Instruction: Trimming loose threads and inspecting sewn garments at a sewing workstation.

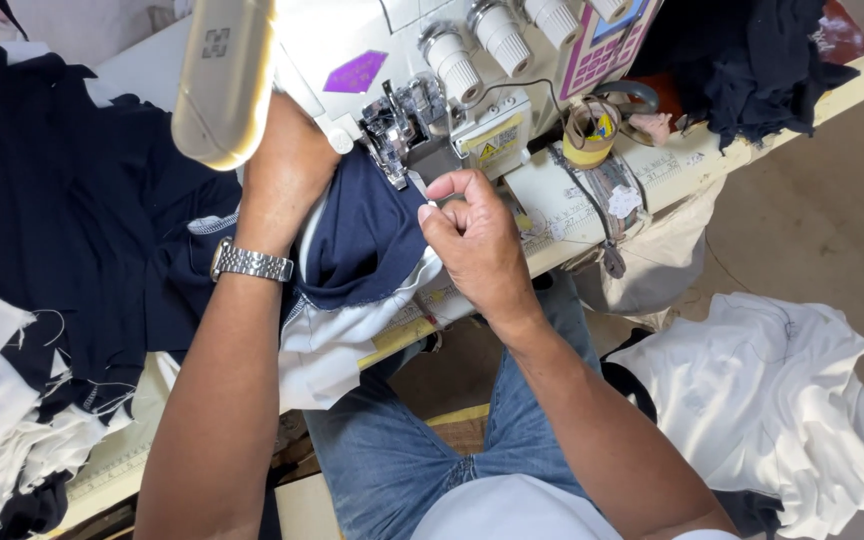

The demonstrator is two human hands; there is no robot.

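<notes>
A navy and white garment piece [367, 235] lies under the presser foot [392, 135] of a white sewing machine [432, 60]. My left hand [287, 170], with a steel watch on its wrist, rests flat on the navy fabric left of the foot, partly hidden by the machine's lamp arm. My right hand [472, 235] pinches the fabric edge just right of the needle, thumb and forefinger together. The needle itself is hidden among the metal parts.
Dark navy cloth [52, 200] is piled on the table at left, with white scraps [12, 430] below it. A tape roll [590, 135] and more dark cloth [752, 60] sit at the right end. White garments [772, 400] lie on the floor at right.
</notes>
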